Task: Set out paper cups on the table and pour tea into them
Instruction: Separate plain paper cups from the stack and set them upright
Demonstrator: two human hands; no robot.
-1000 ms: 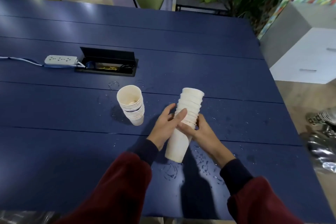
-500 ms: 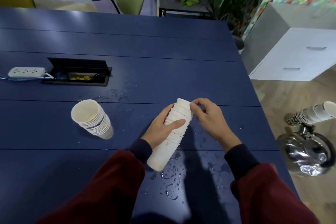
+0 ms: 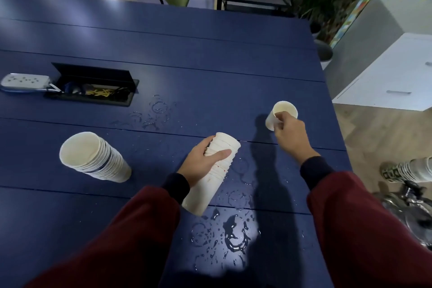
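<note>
The right hand (image 3: pixel 289 133) has left the stack (image 3: pixel 210 180) and now pinches a single white cup (image 3: pixel 281 111) in its fingers, out right over the desk (image 3: pixel 210 65), perhaps touching it. The left hand (image 3: pixel 201 163) grips the tilted stack, mid-desk.

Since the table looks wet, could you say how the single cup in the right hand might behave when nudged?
The single cup looks empty, so probably light and tippy. The right hand pinches its rim, which may dent. Puddles might let it slide.
</note>
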